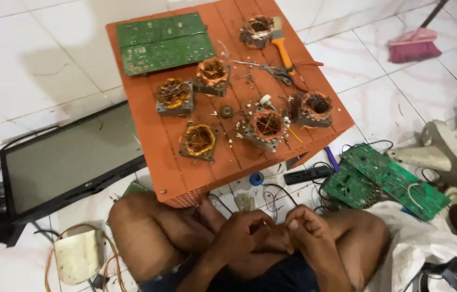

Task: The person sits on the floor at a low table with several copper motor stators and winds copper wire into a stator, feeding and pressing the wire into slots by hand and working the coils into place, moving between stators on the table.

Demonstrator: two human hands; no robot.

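Observation:
I sit cross-legged on the tiled floor before a low orange plastic table (147, 140). My left hand (242, 231) and my right hand (307, 227) rest close together over my crossed legs, fingers curled; I cannot tell whether either holds anything small. On the table lie several copper-wound motor stators, the nearest ones being one (197, 141) at front left and one (267, 126) at front right. Two green circuit boards (163, 43) lie at the table's far left. An orange-handled brush (281, 42) and pliers (281, 73) lie at the far right.
A flat monitor (66, 159) lies on the floor to the left. More green circuit boards (390, 181), a black remote (308, 174) and tangled wires sit to the right. A pink broom (413, 46) is at the back right. White cloth (428, 243) lies by my right knee.

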